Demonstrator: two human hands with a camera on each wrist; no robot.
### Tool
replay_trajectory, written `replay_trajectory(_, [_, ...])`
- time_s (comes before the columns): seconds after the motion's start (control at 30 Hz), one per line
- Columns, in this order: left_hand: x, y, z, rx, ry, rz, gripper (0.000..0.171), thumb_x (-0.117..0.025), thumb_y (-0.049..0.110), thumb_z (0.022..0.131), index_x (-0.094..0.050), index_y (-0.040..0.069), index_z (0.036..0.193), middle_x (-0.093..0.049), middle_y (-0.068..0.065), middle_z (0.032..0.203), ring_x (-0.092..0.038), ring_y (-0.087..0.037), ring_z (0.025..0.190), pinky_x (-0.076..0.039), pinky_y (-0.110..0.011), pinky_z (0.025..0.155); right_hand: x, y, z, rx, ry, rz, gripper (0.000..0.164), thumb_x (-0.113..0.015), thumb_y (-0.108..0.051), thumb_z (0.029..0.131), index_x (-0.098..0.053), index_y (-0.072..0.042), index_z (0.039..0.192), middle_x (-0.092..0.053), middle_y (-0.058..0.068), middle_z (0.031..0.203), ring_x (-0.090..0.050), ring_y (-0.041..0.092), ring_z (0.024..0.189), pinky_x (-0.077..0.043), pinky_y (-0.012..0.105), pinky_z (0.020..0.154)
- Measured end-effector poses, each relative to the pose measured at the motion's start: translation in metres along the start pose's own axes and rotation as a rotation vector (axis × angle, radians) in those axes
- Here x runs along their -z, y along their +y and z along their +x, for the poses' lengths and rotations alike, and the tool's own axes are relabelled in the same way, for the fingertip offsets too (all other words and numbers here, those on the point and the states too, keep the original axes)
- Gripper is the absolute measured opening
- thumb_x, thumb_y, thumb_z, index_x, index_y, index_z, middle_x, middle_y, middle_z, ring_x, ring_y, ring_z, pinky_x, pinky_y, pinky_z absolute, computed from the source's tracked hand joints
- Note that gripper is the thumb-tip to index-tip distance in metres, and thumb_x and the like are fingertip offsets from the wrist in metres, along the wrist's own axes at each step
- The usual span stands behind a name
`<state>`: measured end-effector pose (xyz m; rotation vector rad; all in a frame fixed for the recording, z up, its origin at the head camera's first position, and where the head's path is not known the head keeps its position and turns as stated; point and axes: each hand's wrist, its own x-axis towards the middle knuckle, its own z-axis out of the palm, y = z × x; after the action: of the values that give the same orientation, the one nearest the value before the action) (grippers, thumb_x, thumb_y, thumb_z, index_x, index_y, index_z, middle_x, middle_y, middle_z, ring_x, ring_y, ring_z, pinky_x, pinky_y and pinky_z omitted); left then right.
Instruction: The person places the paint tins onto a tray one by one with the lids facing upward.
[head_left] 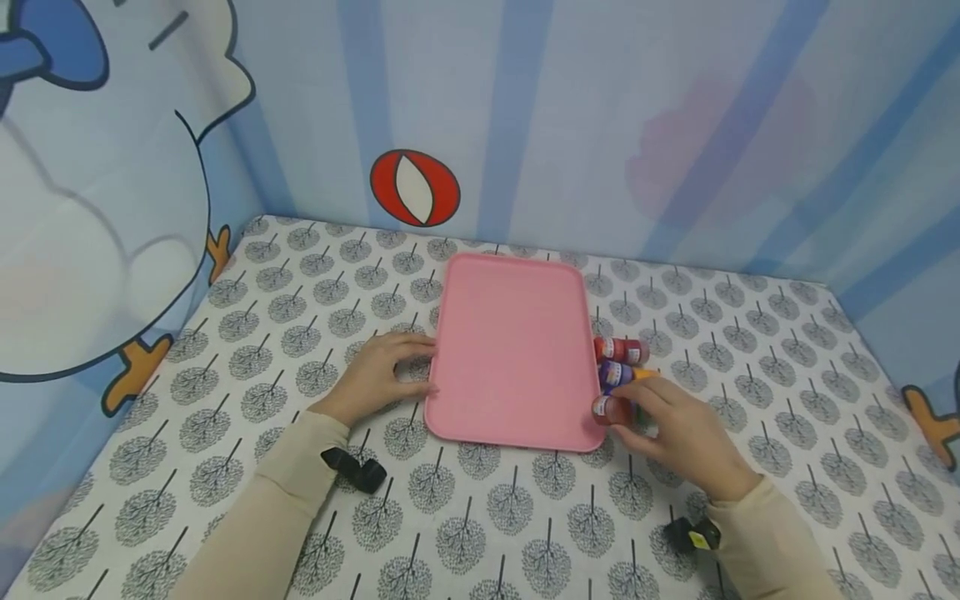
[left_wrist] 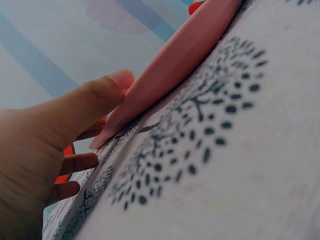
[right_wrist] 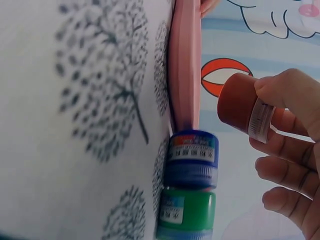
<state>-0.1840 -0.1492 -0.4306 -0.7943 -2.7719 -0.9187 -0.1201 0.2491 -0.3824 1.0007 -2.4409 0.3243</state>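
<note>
A pink tray (head_left: 517, 350) lies flat on the patterned cloth. My left hand (head_left: 382, 372) touches its left edge; in the left wrist view the thumb (left_wrist: 107, 90) rests against the tray's side, with the other fingers loosely extended. My right hand (head_left: 678, 429) pinches a reddish-brown paint jar (right_wrist: 237, 102) between thumb and fingers, by the tray's lower right edge. The right wrist view shows this jar raised off the cloth, its label partly covered by the fingers. Below it a blue paint jar (right_wrist: 191, 152) and a green paint jar (right_wrist: 192, 210) stand close together beside the tray.
More paint jars cluster along the tray's right side: red jars (head_left: 622, 350), a purple jar (head_left: 613, 372) and an orange one (head_left: 643, 383), partly hidden by my right hand. A tree-print cloth (head_left: 300, 308) covers the table. Behind it hangs a cartoon-print curtain (head_left: 600, 108).
</note>
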Motion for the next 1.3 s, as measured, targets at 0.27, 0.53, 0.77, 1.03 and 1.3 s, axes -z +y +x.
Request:
replay_trajectory(0.27, [0.000, -0.002, 0.000, 0.004, -0.002, -0.010, 0.054, -0.080, 0.038, 0.075, -0.067, 0.014, 0.121, -0.062, -0.002, 0.133, -0.052, -0.026, 0.129, -0.036, -0.048, 0.113, -0.003, -0.008, 0.012, -0.010, -0.032, 0.055, 0.042, -0.081, -0.021, 0.067, -0.067, -0.008, 0.104, -0.062, 0.001, 0.091, -0.058, 0.014, 0.083, -0.057, 0.031, 0.070])
replay_trajectory(0.53, [0.000, 0.000, 0.000, 0.011, -0.004, -0.006, 0.054, -0.080, 0.039, 0.074, -0.067, 0.015, 0.121, -0.062, -0.002, 0.133, -0.051, -0.026, 0.129, -0.034, -0.049, 0.114, -0.012, -0.014, 0.020, -0.030, -0.085, 0.066, 0.046, -0.083, -0.029, 0.067, -0.067, -0.009, 0.105, -0.066, 0.001, 0.091, -0.062, 0.014, 0.080, -0.056, 0.031, 0.069])
replay_trajectory(0.77, [0.002, 0.002, -0.001, 0.037, -0.015, -0.005, 0.055, -0.080, 0.039, 0.074, -0.067, 0.015, 0.121, -0.061, -0.002, 0.134, -0.050, -0.026, 0.131, -0.033, -0.049, 0.115, -0.017, -0.019, 0.025, -0.021, -0.117, 0.071, 0.047, -0.084, -0.029, 0.068, -0.067, -0.009, 0.107, -0.067, 0.003, 0.097, -0.063, 0.012, 0.079, -0.057, 0.025, 0.067])
replay_trajectory(1.03, [0.003, 0.004, 0.000, 0.031, -0.011, 0.001, 0.055, -0.080, 0.039, 0.074, -0.067, 0.015, 0.121, -0.061, -0.002, 0.134, -0.050, -0.027, 0.130, -0.033, -0.051, 0.114, -0.025, -0.026, 0.032, 0.001, -0.124, 0.091, 0.045, -0.083, -0.029, 0.069, -0.067, -0.010, 0.107, -0.067, 0.001, 0.098, -0.063, 0.010, 0.082, -0.057, 0.022, 0.069])
replay_trajectory(1.3, [0.003, 0.004, -0.001, 0.044, -0.018, -0.005, 0.055, -0.080, 0.038, 0.074, -0.066, 0.015, 0.122, -0.061, -0.002, 0.134, -0.050, -0.026, 0.131, -0.032, -0.052, 0.114, -0.032, -0.032, 0.039, 0.023, -0.115, 0.099, 0.045, -0.082, -0.029, 0.070, -0.068, -0.008, 0.107, -0.068, 0.004, 0.100, -0.066, 0.014, 0.087, -0.058, 0.025, 0.072])
